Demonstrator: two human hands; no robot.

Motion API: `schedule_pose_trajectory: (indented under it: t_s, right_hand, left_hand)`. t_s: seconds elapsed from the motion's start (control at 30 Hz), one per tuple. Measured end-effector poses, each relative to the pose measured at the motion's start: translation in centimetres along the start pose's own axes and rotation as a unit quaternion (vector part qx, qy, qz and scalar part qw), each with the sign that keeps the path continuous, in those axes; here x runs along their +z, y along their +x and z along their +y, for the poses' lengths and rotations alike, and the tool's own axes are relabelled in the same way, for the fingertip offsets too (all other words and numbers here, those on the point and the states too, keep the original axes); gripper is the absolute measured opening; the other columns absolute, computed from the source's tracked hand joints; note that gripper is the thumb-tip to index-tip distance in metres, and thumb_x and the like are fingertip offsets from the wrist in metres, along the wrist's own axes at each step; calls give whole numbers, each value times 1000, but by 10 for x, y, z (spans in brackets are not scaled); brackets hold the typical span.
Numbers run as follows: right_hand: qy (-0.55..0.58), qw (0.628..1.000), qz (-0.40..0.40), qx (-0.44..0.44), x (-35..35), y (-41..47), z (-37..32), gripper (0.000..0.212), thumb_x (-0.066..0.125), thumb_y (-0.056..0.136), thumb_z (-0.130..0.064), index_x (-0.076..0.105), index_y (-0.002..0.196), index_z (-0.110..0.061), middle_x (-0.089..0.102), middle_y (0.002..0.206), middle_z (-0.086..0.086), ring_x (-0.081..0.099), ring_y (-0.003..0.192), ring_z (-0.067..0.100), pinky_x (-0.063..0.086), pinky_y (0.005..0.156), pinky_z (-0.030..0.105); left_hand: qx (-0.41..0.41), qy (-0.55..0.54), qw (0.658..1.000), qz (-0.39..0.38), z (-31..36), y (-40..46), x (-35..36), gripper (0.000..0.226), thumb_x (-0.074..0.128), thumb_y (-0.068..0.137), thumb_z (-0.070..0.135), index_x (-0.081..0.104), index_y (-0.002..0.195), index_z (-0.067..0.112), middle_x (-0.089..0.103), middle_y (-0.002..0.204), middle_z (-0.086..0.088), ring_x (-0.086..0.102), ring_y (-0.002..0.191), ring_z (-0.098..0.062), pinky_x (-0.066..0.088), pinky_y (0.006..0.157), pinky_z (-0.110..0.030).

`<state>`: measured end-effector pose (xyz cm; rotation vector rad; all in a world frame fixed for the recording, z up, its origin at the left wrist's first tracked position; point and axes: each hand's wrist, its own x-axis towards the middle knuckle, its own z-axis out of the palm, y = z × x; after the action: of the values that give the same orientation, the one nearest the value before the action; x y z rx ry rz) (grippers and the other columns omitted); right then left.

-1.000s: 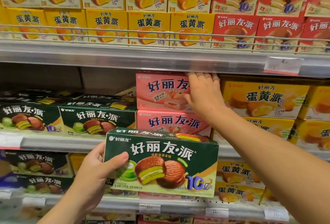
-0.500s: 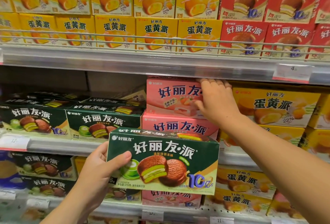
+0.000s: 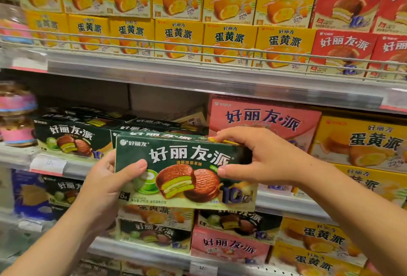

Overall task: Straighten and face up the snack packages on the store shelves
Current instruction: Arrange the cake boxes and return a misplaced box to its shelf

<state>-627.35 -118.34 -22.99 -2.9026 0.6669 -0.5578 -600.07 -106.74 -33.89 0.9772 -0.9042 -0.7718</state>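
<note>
Head view: both hands on one box, held in front of the shelves.
Left hand (image 3: 103, 178): thumb laid across the front face near the left edge, the other fingers hidden behind the box; it grips that end.
Right hand (image 3: 262, 156): thumb pressed on the front face at the right, the other fingers curled over the top right corner; it grips that end.
Green matcha pie box (image 3: 185, 172): held level and face-out between the two hands, clear of the middle shelf (image 3: 74, 166), its front showing two chocolate pies with green filling.
Green boxes on shelf (image 3: 70, 137): lying on the middle shelf at left, just behind the held box.
Pink pie box (image 3: 264, 117): standing on the middle shelf directly behind the right hand.
Yellow egg-yolk pie boxes (image 3: 229, 18): two stacked rows on the upper shelf behind a wire rail (image 3: 198, 58).
Red pie boxes (image 3: 345, 24): stacked to the right of the yellow ones.
</note>
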Motion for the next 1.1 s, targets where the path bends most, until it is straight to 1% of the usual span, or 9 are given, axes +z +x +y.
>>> schedule_pose_trajectory:
  t_s: [0.13,0.23,0.37,0.43,0.53,0.67,0.83,0.93,1.1]
  right_hand:
    - [-58,997,45,-28,6,43,-29,57,66,84,-52,53,133,-27,59,132,-11,55,117,6,49,97,38]
    - [-44,993,103,-24,16,75,-51,59,65,81,-49,56,133,-21,61,132,-5,58,119,13,51,95,42]
    - [-90,986,139,-6,36,113,-66,56,70,85,-40,54,136,-21,56,139,-3,54,125,17,48,101,41]
    - [-107,983,148,7,43,126,-69,57,73,84,-37,55,135,-21,56,139,-4,54,126,17,45,102,37]
    - [-140,979,148,27,49,139,-71,59,76,81,-34,56,135,-20,55,140,-4,54,125,17,44,102,35]
    - [-178,973,126,81,47,145,-67,61,79,79,-29,56,134,-18,58,136,-1,57,121,22,42,98,32]
    - [-231,956,111,143,41,153,-61,61,76,82,-32,53,138,-23,62,132,-2,58,118,24,46,92,35]
    - [-246,949,121,157,44,154,-58,59,74,83,-29,54,137,-21,64,130,0,59,117,27,47,92,39]
    - [-328,914,132,199,64,163,-57,59,68,85,-22,47,139,-18,64,122,6,58,111,31,45,95,44]
  left_hand:
    - [41,-2,999,-26,24,27,-39,69,95,47,46,70,106,23,72,110,-16,72,93,-33,58,66,-37]
    - [93,15,995,-15,42,56,-72,77,93,51,45,61,117,21,72,111,-12,72,95,-31,58,71,-41]
    - [119,79,989,-28,55,93,-113,75,88,54,48,58,117,21,74,105,-4,73,90,-23,58,64,-28]
    - [121,119,985,-31,55,109,-128,69,84,54,51,61,114,25,75,103,1,73,91,-19,59,68,-31]
    - [128,207,969,-35,55,131,-137,66,82,54,61,60,111,35,72,101,17,69,91,-3,55,78,-34]
    - [155,292,940,-83,51,154,-130,56,69,61,68,51,109,44,60,100,41,57,91,19,43,71,-17]
    - [115,371,908,-158,45,175,-122,66,77,64,62,41,114,39,59,101,25,57,96,6,41,71,-14]
    - [100,423,878,-202,40,180,-121,98,84,64,53,26,139,30,59,116,16,59,102,-7,46,81,-22]
    - [107,496,841,-187,34,183,-115,113,75,71,60,6,153,26,64,122,6,63,105,-13,53,90,-34]
